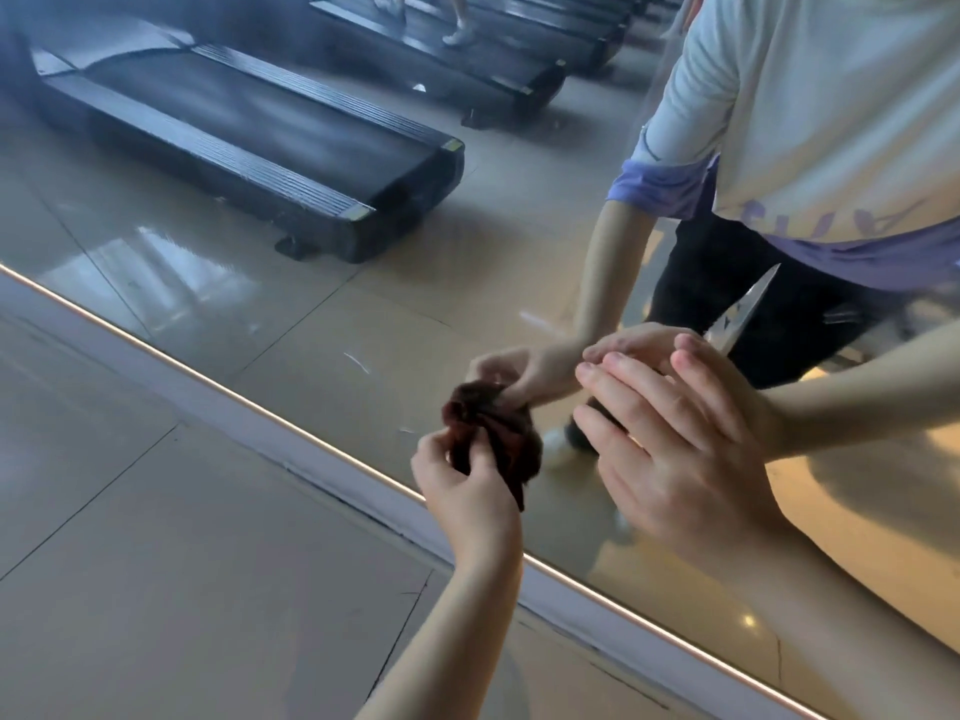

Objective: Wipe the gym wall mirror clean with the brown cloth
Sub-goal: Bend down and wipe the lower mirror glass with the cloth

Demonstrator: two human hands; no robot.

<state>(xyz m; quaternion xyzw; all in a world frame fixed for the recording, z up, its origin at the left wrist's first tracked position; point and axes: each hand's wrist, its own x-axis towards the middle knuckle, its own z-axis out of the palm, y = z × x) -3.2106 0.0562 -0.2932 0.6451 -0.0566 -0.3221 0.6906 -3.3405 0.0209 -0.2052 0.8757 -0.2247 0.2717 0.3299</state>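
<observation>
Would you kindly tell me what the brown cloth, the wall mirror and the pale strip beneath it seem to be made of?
The brown cloth, bunched in the left hand, looks like soft matte fabric, perhaps towelling: it crumples into folds. The mirror is glossy glass, reflecting treadmills. The pale strip beneath looks smooth, painted or plastic; I cannot tell which.
</observation>
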